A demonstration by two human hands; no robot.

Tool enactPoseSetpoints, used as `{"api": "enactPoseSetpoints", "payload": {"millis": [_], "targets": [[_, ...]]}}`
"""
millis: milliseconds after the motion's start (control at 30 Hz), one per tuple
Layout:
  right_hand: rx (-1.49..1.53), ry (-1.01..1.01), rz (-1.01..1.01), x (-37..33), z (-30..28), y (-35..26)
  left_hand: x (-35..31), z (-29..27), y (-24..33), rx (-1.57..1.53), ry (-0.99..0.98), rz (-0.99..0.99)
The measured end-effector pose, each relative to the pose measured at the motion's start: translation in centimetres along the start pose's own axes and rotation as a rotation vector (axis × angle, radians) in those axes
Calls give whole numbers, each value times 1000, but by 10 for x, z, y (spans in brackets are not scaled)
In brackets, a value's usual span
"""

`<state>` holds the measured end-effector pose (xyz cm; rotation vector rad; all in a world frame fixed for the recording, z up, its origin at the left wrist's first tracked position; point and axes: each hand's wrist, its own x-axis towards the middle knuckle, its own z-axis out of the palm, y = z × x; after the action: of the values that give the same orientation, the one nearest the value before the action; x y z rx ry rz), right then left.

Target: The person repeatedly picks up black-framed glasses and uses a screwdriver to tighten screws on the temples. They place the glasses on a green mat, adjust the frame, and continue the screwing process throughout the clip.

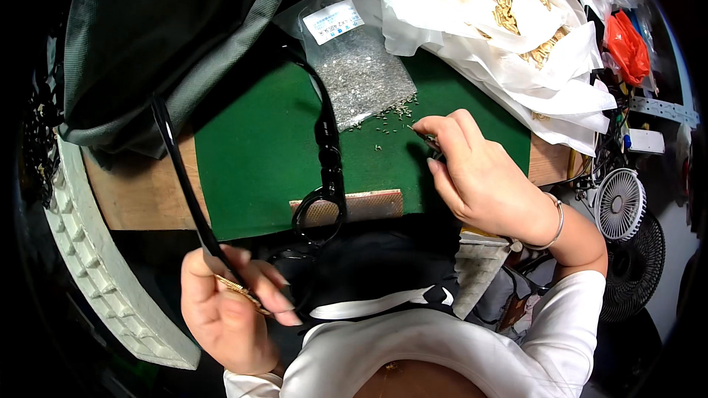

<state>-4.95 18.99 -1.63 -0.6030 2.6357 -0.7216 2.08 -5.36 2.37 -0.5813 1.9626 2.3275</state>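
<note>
Left hand: closed, fingers pinching a small flat gold-coloured metal fitting against the glossy black plastic strap, low in the picture, near the person's body.
Right hand: thumb and forefinger drawn narrow around a thin dark pin-like tool; its tip sits over the loose scatter of tiny silver metal pieces on the green felt mat. Whether a piece is caught at the tip is too small to tell.
Supply: clear plastic bag of the same silver pieces, mouth open towards the scatter, just beside it.
Strap: curves up from the left hand, apart from the black chain-link strap with ring ends lying across the mat.
Risk, dropped piece: likely, as the pieces are minute and a narrow pinch can flick one onto the mat or off it.
Risk, fitting slip: the glossy strap may slide in the left fingers, misplacing the gold fitting.
Risk, spill: a nudge from the right wrist could tip more pieces from the bag.
</note>
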Motion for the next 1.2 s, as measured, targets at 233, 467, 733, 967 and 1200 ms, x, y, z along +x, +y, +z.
{"api": "enactPoseSetpoints", "payload": {"millis": [233,467,733,967,1200], "targets": [[-99,169,-24,-5,19,7,14,-18,-13,-556,-264,-4],[-131,178,-65,0,24,7,16,13,-36,-848,-481,-498],[-198,181,-111,1,28,11,23,17,-42,-929,-531,-559],[-641,202,-249,1,36,6,25,16,-53,-815,-621,-457],[581,-250,-100,2,0,-18,29,12,-60,-1083,-522,-677]]}}
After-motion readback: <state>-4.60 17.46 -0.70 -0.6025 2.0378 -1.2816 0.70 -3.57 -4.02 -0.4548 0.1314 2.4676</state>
